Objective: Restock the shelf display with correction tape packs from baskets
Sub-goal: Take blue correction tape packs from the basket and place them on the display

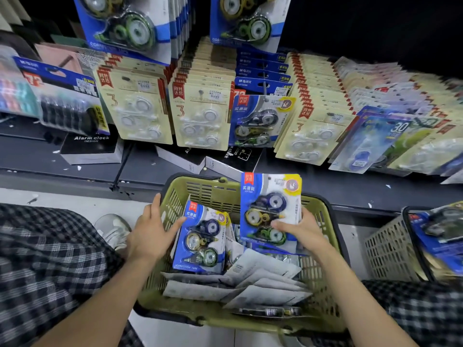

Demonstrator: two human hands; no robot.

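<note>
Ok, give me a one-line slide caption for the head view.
Right hand lifts a blue correction tape pack from the green basket while the left hand touches another pack.

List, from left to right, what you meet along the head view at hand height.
Checked trouser leg → left hand → blue pack in the green basket → raised blue pack → right hand → grey basket.

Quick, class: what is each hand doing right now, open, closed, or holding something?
Left hand: open, straight fingers touching the blue card-backed correction tape pack in the olive plastic basket.
Right hand: grip closed on a raised blue correction tape pack.
</note>
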